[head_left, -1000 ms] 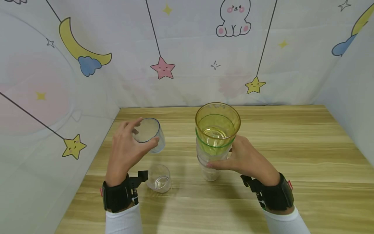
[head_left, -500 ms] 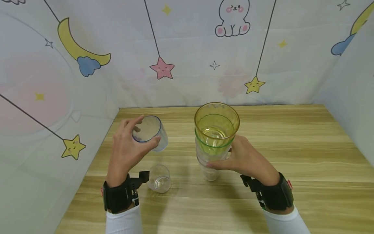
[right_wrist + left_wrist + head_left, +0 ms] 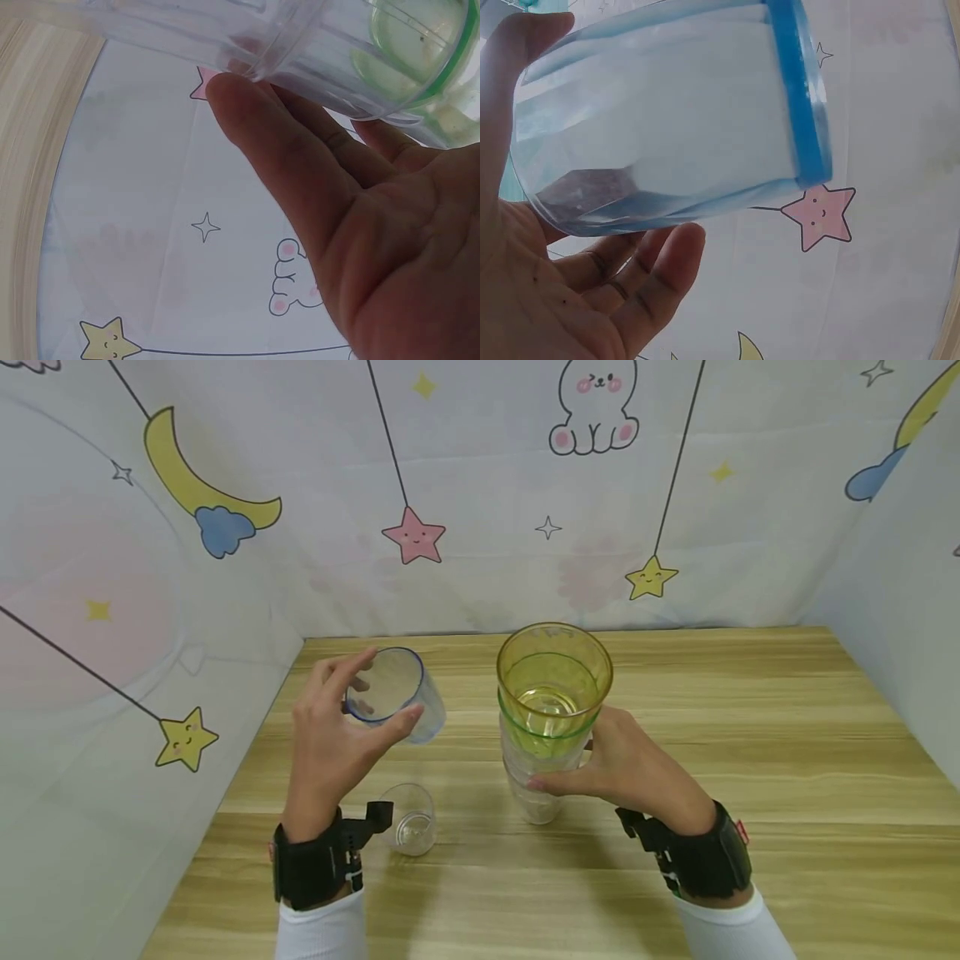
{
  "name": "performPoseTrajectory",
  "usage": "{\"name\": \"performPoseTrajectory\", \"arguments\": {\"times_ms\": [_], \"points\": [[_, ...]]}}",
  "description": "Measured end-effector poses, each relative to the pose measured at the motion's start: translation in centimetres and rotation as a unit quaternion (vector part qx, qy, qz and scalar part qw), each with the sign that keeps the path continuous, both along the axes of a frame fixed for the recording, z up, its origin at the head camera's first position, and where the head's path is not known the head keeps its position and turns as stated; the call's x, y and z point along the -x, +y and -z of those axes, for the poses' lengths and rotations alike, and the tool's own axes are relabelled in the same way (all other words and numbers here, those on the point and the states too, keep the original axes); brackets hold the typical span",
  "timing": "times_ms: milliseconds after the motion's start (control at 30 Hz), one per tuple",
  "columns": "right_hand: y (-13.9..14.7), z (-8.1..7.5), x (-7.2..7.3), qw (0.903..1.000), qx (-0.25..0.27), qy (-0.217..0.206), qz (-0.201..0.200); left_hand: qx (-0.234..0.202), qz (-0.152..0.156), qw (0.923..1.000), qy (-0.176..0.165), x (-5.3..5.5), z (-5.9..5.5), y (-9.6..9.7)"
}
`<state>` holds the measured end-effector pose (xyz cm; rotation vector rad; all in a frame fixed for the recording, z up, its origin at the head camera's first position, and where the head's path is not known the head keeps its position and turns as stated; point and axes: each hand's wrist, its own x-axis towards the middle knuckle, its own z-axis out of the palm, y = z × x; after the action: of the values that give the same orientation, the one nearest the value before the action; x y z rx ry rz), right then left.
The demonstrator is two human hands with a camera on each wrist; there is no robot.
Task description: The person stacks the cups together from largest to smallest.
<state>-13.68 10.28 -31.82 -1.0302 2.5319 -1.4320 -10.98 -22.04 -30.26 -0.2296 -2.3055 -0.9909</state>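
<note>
My left hand (image 3: 337, 718) grips a clear blue-tinted cup (image 3: 431, 706) near its rim, thumb on one side and fingers on the other. The cup hangs tilted above the table, and its bright blue band (image 3: 799, 97) fills one end in the left wrist view. My right hand (image 3: 622, 768) holds a tall stack of nested cups around its lower part. On top is a yellow cup (image 3: 555, 647), with a green-rimmed cup (image 3: 551, 739) below it and clear cups (image 3: 536, 806) at the bottom. A small clear cup (image 3: 412, 831) stands on the table beside my left wrist.
The wood-grain table (image 3: 750, 735) runs back to a white cloth wall (image 3: 480, 585) printed with stars, a moon and a bear. Further cloth walls rise along the left and right sides. Each wrist wears a black camera strap (image 3: 311, 868).
My left hand has moved slightly right and away from me with the blue-tinted cup, closer to the stack. The right hand and its stack have stayed put.
</note>
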Motion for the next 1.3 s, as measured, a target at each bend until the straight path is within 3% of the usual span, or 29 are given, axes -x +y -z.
{"name": "performPoseTrajectory", "arguments": {"times_ms": [633, 1300], "points": [[0.3, 0.0, 0.1, 1.0, -0.002, 0.003, 0.0, -0.04, 0.037, 0.9943, 0.092, 0.1, -0.4, 2.0], [0.0, 0.3, 0.0, 1.0, -0.004, -0.004, 0.004, -0.042, 0.07, 0.9876, 0.134, -0.8, -0.9, 3.5]]}}
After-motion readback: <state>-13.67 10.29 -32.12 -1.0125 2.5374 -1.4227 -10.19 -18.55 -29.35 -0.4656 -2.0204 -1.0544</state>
